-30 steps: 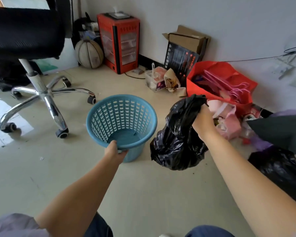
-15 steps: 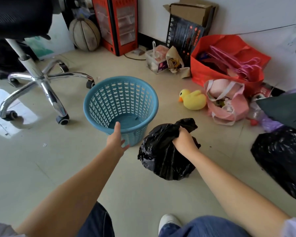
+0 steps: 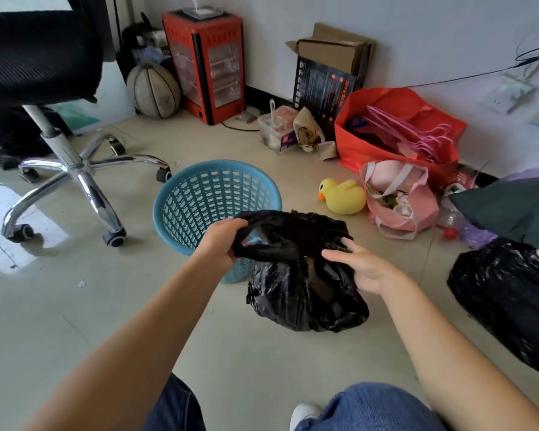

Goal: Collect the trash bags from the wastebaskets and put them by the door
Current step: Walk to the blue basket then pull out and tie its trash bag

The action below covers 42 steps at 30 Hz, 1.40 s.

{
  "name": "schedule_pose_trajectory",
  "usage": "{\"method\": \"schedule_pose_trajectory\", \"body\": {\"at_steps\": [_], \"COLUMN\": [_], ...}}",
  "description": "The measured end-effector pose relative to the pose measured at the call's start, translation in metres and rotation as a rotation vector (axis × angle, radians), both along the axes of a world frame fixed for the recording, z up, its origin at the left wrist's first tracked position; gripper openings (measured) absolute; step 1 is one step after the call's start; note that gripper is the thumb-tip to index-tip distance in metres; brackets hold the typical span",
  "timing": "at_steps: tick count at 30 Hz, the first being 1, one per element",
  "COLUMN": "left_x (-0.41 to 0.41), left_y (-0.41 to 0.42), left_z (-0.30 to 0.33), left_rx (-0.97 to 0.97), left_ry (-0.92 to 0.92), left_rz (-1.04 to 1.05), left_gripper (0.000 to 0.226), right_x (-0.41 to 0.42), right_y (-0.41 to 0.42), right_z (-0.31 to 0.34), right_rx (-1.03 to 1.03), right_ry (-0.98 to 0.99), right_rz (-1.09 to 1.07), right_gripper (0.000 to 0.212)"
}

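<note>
Head view shows the black trash bag sitting on the floor just in front of the blue wastebasket, its mouth loose and gaping. The left hand pinches one flap of the rim between curled fingers; the right hand rests on the opposite edge with fingers mostly straight, not yet gripping.

With only one side held, lifting now would likely tip the mouth and spill the contents onto the tiles. The thin film could also tear if pulled by a single pinched flap.

A second black bag lies well apart to the right, and a yellow rubber duck and pink bag sit near enough to snag a swinging load.
</note>
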State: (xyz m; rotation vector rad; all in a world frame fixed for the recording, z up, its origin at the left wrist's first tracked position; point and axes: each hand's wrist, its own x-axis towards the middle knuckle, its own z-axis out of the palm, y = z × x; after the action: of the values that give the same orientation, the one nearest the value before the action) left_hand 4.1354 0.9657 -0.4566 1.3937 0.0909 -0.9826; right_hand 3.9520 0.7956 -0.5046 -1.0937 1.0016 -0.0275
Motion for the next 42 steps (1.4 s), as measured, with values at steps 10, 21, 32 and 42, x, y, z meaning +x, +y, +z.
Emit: {"method": "schedule_pose_trajectory", "body": {"at_steps": [10,21,32,42], "left_x": [0.016,-0.014,-0.03,-0.034], "left_y": [0.011,-0.007,-0.019,-0.022], "left_z": [0.034,0.071,0.082,0.072], "left_rx": [0.08,0.356,-0.128,-0.127], "left_ry": [-0.474,-1.595,-1.802,-1.703], "left_rz": [-0.099,-0.603,-0.57,-0.726], "left_gripper": [0.011,0.055,0.024,0.019], "right_x": [-0.022,-0.003,0.014,0.025], "right_y": [-0.003,-0.003,0.031,0.055], "right_z": [0.038,0.105,0.112,0.098], "right_rx": [-1.003,-0.787,-0.345,-0.812], "right_ry": [0.404,-0.254,-0.637,-0.156], "right_rz": [-0.107,-0.338,-0.004,0.525], "right_gripper": [0.025,0.025,0.021,0.042]}}
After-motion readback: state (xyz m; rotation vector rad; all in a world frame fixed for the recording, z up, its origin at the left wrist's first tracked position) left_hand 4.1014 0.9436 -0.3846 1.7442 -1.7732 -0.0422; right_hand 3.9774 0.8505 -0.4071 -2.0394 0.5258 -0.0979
